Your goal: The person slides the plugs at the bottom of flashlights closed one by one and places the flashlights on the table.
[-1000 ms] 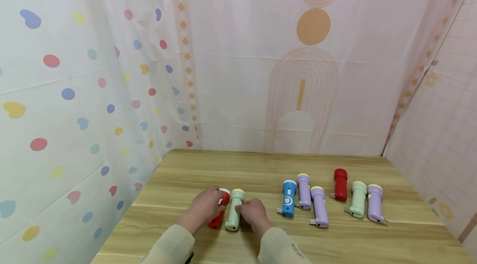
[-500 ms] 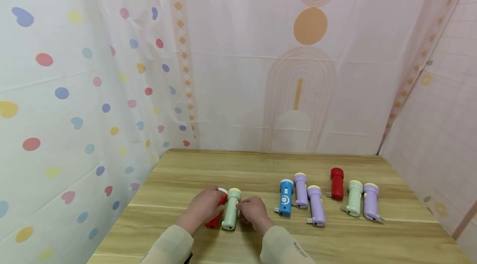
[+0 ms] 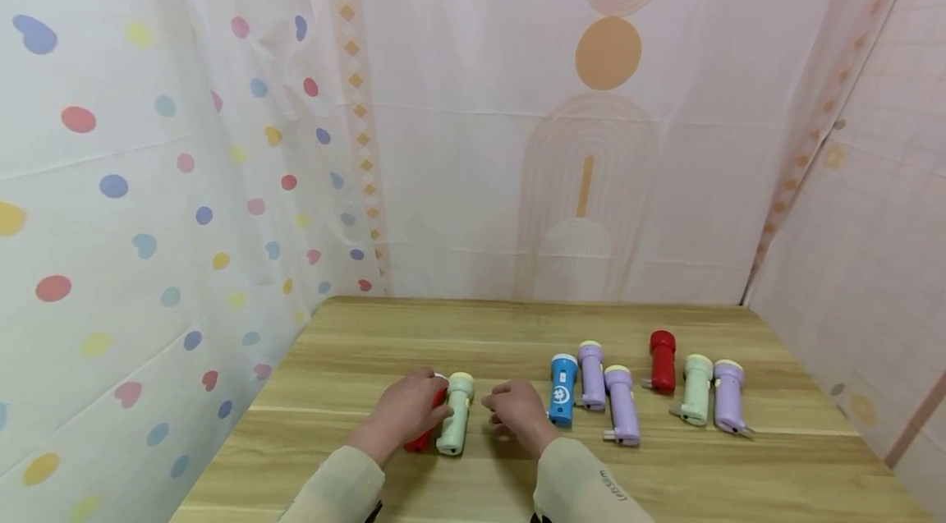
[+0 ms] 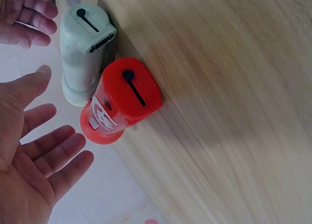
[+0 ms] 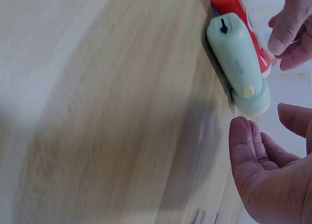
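Note:
A red flashlight (image 4: 129, 90) and a pale green flashlight (image 3: 456, 416) lie side by side on the wooden table, at the left of the group. My left hand (image 3: 406, 412) hovers over the red one, and in the left wrist view its fingers are spread, apart from both flashlights. To the right of the green flashlight is my right hand (image 3: 519, 412), a small gap away. Its fingers are loosely bent with nothing between them, as the right wrist view confirms. From the head view the left hand hides much of the red flashlight.
Right of my right hand lie a blue flashlight (image 3: 563, 390) and two purple ones, the nearer purple flashlight (image 3: 622, 408) having its plug prongs out. Farther right are a dark red flashlight (image 3: 663, 363), another green flashlight (image 3: 697, 392) and another purple flashlight (image 3: 728, 397). Patterned curtains (image 3: 458, 178) surround the table.
My right hand has let go of the green flashlight and moved off to the right. My left hand stays over the red flashlight, its fingers now looser. The head view has turned slightly right.

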Available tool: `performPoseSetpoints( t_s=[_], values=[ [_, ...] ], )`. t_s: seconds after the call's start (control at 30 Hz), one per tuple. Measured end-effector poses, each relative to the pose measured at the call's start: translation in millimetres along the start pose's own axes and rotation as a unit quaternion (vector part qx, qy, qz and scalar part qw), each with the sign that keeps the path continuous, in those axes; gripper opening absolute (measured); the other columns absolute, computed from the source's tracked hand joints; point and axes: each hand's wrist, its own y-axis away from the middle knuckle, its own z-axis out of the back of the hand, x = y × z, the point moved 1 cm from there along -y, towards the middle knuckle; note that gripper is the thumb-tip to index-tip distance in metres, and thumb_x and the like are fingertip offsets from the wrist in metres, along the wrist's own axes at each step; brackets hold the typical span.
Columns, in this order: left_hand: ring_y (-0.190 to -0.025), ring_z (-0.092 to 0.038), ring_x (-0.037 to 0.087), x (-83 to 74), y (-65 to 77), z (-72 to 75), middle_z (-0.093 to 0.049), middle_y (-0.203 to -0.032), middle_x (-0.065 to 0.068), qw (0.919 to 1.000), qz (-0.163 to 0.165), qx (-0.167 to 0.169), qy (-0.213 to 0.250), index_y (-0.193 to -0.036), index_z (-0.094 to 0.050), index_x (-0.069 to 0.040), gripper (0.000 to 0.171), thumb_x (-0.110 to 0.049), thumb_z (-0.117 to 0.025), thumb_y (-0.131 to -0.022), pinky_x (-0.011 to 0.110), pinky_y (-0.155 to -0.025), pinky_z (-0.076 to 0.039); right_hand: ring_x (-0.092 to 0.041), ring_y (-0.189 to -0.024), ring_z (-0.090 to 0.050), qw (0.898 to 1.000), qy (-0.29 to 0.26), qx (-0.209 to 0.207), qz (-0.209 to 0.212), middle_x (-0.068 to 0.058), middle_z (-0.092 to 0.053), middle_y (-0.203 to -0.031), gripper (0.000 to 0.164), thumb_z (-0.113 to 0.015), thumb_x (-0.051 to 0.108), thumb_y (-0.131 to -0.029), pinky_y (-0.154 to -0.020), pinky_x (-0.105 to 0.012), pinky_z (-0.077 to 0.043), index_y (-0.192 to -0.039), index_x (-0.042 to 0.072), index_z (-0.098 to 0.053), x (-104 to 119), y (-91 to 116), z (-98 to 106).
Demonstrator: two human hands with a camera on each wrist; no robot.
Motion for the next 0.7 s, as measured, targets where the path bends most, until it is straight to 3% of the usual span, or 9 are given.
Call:
performPoseSetpoints(
  t_s=[0.13, 0.23, 0.53, 0.7],
  values=[
    [-0.095, -0.061, 0.031, -3.1, 1.1, -2.3, -0.06, -0.108, 0.015, 0.9998, -0.007, 0.016, -0.009, -0.12, -0.066, -0.002, 0.046, -0.032, -0.077, -0.087, 0.048, -0.079, -0.053, -0.025, -0.078, -0.064, 1.0, 0.004, -0.004, -0.008, -0.013, -0.066, -0.093, 0.032, -0.068, 0.011, -0.091, -0.068, -0.035, -0.057, -0.116, -0.008, -0.064, -1, -2, 7],
    [-0.097, -0.059, 0.03, -5.5, 2.5, -5.4, -0.058, -0.109, 0.016, 0.9994, -0.021, 0.011, -0.026, -0.123, -0.065, -0.004, 0.051, -0.035, -0.078, -0.085, 0.047, -0.078, -0.054, -0.025, -0.08, -0.064, 1.0, 0.008, -0.002, -0.012, -0.013, -0.065, -0.094, 0.033, -0.067, 0.012, -0.092, -0.069, -0.036, -0.057, -0.118, -0.008, -0.063, -1, -3, 13],
    [-0.099, -0.057, 0.031, -8.1, 5.8, -14.9, -0.056, -0.109, 0.017, 0.9978, -0.044, -0.019, -0.046, -0.121, -0.067, -0.007, 0.05, -0.036, -0.08, -0.083, 0.046, -0.072, -0.055, -0.024, -0.08, -0.067, 0.999, 0.036, -0.023, 0.018, -0.012, -0.068, -0.096, 0.036, -0.067, 0.012, -0.092, -0.066, -0.037, -0.058, -0.118, -0.012, -0.062, 2, 2, 36],
    [-0.097, -0.055, 0.03, -8.5, 8.0, -16.6, -0.055, -0.107, 0.016, 0.996, -0.061, -0.027, -0.059, -0.113, -0.068, -0.008, 0.041, -0.034, -0.079, -0.083, 0.043, -0.067, -0.055, -0.027, -0.086, -0.067, 0.999, 0.024, -0.028, 0.012, -0.015, -0.066, -0.1, 0.033, -0.065, 0.012, -0.093, -0.07, -0.039, -0.058, -0.117, -0.01, -0.062, 6, 5, 50]
  ],
)
